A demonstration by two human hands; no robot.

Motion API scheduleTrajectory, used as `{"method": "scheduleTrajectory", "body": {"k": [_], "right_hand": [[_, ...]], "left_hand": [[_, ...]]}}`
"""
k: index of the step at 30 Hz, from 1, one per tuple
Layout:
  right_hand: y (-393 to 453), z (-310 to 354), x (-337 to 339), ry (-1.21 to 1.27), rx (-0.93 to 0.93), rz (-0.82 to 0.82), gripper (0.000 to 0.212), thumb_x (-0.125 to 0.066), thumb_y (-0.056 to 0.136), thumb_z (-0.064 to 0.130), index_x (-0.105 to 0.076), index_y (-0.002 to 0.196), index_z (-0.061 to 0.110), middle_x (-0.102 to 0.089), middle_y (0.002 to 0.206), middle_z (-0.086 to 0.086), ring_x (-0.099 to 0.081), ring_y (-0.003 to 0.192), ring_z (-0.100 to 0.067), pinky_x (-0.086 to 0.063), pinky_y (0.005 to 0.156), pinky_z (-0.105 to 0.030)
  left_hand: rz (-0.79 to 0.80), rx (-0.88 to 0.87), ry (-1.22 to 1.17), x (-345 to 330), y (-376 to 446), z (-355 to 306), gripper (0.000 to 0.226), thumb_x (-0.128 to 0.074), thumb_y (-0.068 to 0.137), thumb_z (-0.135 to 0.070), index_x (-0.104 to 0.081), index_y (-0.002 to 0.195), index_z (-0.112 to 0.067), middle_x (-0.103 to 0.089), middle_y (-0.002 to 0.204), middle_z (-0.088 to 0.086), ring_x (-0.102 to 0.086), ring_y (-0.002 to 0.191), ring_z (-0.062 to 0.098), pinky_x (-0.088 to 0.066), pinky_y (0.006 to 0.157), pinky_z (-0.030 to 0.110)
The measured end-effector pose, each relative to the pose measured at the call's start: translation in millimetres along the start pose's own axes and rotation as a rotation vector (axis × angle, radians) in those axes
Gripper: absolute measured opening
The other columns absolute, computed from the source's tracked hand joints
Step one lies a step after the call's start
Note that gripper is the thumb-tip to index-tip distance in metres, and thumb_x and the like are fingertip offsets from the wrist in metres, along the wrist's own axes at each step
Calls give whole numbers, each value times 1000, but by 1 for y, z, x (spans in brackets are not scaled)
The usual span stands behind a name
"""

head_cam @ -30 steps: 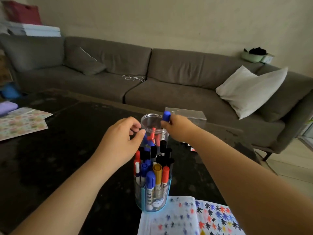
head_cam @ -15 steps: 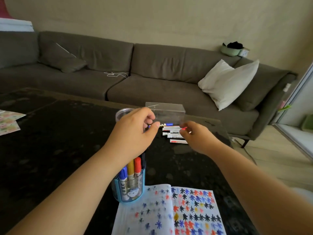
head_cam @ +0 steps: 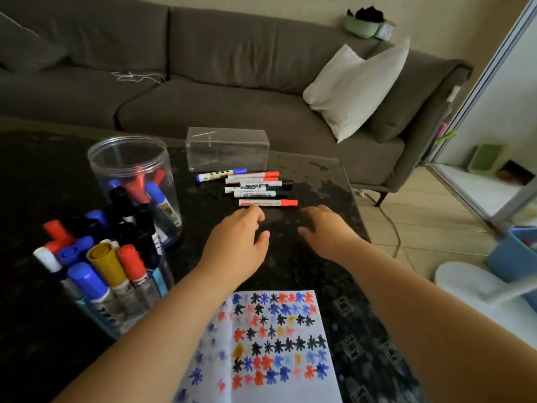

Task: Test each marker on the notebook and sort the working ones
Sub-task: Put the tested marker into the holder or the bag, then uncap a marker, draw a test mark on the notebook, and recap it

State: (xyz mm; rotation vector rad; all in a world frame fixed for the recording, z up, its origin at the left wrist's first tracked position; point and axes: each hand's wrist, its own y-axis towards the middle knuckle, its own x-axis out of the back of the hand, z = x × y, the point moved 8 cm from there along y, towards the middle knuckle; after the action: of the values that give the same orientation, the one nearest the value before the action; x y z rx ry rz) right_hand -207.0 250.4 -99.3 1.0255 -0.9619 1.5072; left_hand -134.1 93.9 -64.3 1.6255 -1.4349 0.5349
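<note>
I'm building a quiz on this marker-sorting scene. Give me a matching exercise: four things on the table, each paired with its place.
Things:
1. notebook
2. clear jar
3. clear box
4. row of markers

Places:
A. far edge, nearest the sofa
B. lying flat just in front of the box
C. near edge, between the forearms
D. left, behind the marker holder

Pairs: 1-C, 2-D, 3-A, 4-B

The room is dimly lit, with daylight admitted from the right, where the floor [head_cam: 436, 216] is brightest. The dark surface [head_cam: 43, 199] is left murky. Wide-angle bending is seen at the edges. The notebook [head_cam: 261, 344] is slightly blurred.
</note>
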Motion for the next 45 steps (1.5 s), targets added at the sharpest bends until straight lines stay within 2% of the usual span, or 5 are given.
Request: {"method": "scheduleTrajectory", "body": {"k": [14,29,34,40,45], "right_hand": [[83,14,-35,-226,105,-76,32,-51,94,36,-55,123,23,-49,127,-5,-41,122,-26,-31,102,-40],[-172,33,5,1027,-1,69,15,-51,94,28,-61,101,20,-69,77,6,-66,74,-7,-54,73,-22],[-226,49,-29,1128,-19,249,39,-44,96,36,-62,86,3,-55,68,-2,-47,58,-10,-46,60,-20],[-249,67,-50,1717,-29,473,34,-41,90,31,-62,81,6,-43,56,0,-29,45,-5,-25,41,-14],[-237,66,-45,1501,27,258,36,-41,95,31,-55,66,14,-40,55,4,-26,45,-4,-22,43,-16]], "left_hand": [[-23,69,-23,-36,13,32,31,-56,90,-26,-50,120,-23,-52,113,-8,-51,101,5,-43,84,20],[71,86,-347,32,-105,-21,6,-52,92,-31,-58,94,-31,-59,87,-20,-56,88,-5,-41,72,5],[360,395,-808,-3,-148,-25,42,-44,76,-71,-62,102,-44,-63,111,-15,-59,106,12,-45,99,42],[498,402,-1301,-20,-165,-54,26,-48,86,-29,-69,92,-16,-71,106,8,-68,96,17,-43,97,36],[346,447,-1341,-20,-155,-52,26,-43,94,-21,-67,87,-14,-74,96,4,-69,94,15,-49,89,30]]}}
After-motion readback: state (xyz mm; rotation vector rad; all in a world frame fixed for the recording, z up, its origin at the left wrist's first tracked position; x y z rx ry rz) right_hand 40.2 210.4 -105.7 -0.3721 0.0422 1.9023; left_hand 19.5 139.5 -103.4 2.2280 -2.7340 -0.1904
